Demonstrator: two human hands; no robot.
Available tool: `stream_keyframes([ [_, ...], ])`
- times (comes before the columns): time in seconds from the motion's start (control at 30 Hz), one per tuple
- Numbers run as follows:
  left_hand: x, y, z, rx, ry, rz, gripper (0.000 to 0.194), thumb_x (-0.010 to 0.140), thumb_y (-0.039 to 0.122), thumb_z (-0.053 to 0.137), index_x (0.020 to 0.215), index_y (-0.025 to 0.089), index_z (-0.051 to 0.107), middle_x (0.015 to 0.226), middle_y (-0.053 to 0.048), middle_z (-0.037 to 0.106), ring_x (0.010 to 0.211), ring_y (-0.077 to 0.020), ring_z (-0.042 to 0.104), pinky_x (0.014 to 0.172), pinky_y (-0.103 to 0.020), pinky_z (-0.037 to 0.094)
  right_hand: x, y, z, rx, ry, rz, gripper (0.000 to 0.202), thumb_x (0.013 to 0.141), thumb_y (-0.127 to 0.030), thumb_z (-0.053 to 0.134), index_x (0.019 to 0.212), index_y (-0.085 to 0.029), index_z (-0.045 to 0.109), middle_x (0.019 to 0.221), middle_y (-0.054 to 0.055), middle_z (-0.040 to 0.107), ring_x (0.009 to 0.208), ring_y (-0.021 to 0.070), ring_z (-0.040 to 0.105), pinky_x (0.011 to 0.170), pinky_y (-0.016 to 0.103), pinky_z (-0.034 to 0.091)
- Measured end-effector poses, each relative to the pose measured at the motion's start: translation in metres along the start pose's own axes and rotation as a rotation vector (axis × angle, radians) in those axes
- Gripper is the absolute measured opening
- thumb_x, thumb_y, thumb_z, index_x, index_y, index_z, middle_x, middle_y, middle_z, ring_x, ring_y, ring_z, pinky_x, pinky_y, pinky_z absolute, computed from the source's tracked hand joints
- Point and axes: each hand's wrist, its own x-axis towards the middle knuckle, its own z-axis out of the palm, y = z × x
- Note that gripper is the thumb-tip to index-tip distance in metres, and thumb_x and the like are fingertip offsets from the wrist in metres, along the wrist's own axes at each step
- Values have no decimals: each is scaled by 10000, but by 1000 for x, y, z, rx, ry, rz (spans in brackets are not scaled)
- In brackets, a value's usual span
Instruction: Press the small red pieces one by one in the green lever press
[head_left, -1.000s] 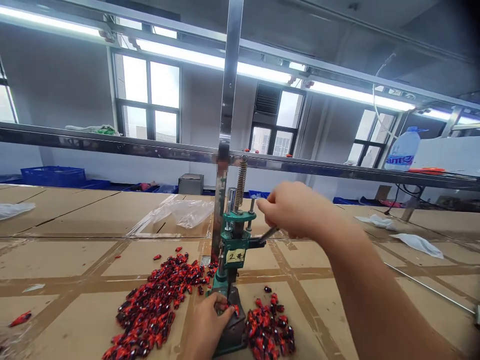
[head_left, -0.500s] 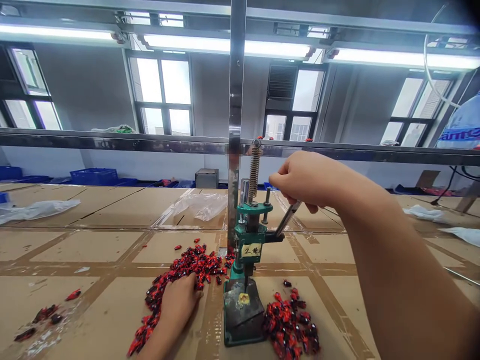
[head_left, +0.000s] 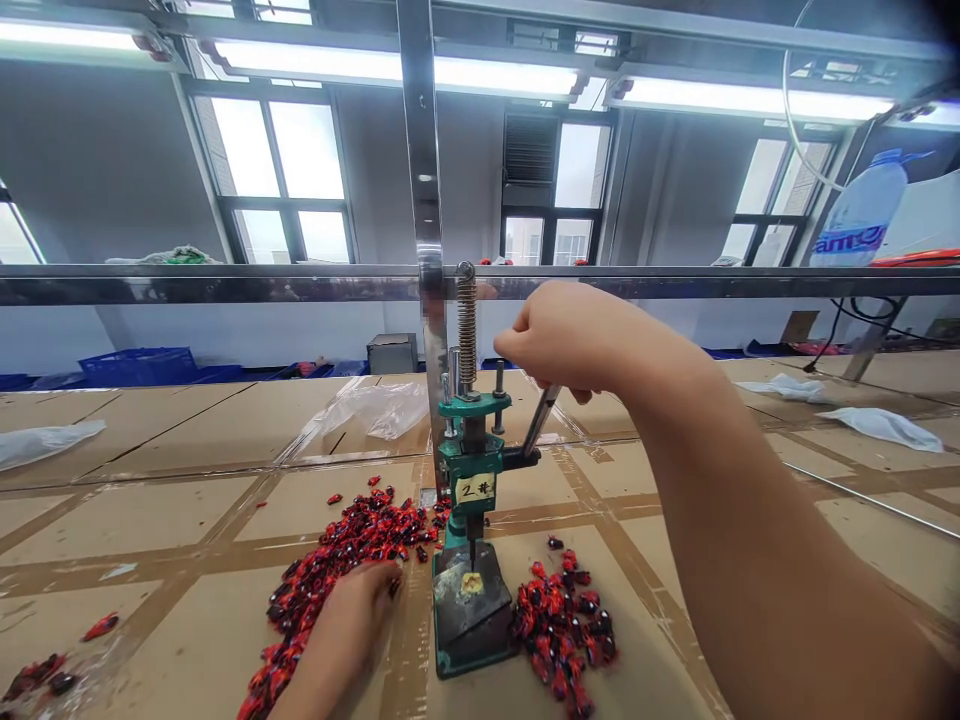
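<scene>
A green hand press [head_left: 470, 480] labelled "2#" stands upright on the cardboard-covered table. My right hand [head_left: 574, 335] is closed around the upper end of its lever [head_left: 541, 418]. Under the press's thin punch, a small yellowish seat [head_left: 472, 583] shows on the dark base. To the left, my left hand [head_left: 356, 615] has its fingers curled together at the edge of a long pile of small red and black parts [head_left: 375, 525]. Something dark shows by its fingertips, too small to make out. A second heap of red and black parts [head_left: 566, 625] lies right of the base.
A metal post [head_left: 424, 150] rises behind the press and meets a crossbar [head_left: 300, 285]. Clear plastic film [head_left: 382, 408] lies behind the pile. Several loose parts [head_left: 101, 627] are at the far left. A large water bottle [head_left: 862, 215] stands at upper right.
The view has turned to the right, so things sit further left. My left hand has drawn from the pile slightly towards the press. My right hand stays on the lever.
</scene>
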Motion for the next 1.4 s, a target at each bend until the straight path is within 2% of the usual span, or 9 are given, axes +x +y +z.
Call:
stream_keyframes([
  [0.17,-14,22,22,203,-159,69,370,922,123,385,859,195,742,980,-107,721,868,-201,703,788,-278,499,0,-1,0,-47,-19,21,260,816,-331,494,675,-169,642,453,32,525,392,157,522,463,311,406],
  [0.4,-13,19,-33,61,-219,436,420,929,160,449,1181,343,732,1192,-53,720,1098,-228,648,965,-317,465,3,1,1,-39,31,-19,242,811,-309,523,691,-155,666,468,30,503,474,146,549,500,282,412],
  [0.53,0,12,-48,108,-374,659,444,866,99,529,1076,407,771,1207,-3,734,1106,-228,654,982,-320,440,4,1,1,-45,52,-37,224,801,-301,544,710,-143,674,491,28,498,525,140,554,523,264,404],
  [0.67,10,2,-47,75,-471,724,367,950,146,507,966,378,791,1011,-6,793,987,-205,699,930,-299,443,3,0,1,-65,33,-13,246,814,-322,528,706,-149,666,486,29,497,501,139,539,510,275,407],
  [0.9,-10,-16,-21,-137,-284,448,314,974,398,514,1193,398,739,1086,-22,795,989,-228,707,949,-316,489,0,-1,1,-63,49,-7,241,811,-312,503,654,-168,615,494,32,522,444,134,500,502,305,419],
  [1.07,-26,-4,19,-813,-32,-144,527,806,657,660,1098,226,745,869,-48,788,686,-197,705,639,-294,558,0,0,1,-73,45,-1,242,818,-316,500,689,-165,638,506,36,530,474,144,537,519,301,424],
  [1.13,-24,9,28,-1050,5,-276,639,684,691,769,1100,211,712,829,-44,788,717,-210,726,680,-308,574,1,0,1,-73,28,-8,252,816,-327,503,684,-163,641,491,35,528,465,147,545,506,297,421],
  [1.27,-10,35,40,-1181,94,-231,652,558,650,878,1004,200,720,925,-79,804,934,-259,745,872,-368,576,1,0,1,-48,16,-33,253,784,-323,507,594,-176,586,453,27,538,395,146,527,450,295,411],
  [1.4,7,50,61,-933,173,-137,596,596,664,839,910,162,772,839,-70,783,811,-253,722,755,-361,570,1,1,1,-36,38,-57,242,774,-305,497,575,-180,553,476,17,572,356,128,508,433,297,417],
])
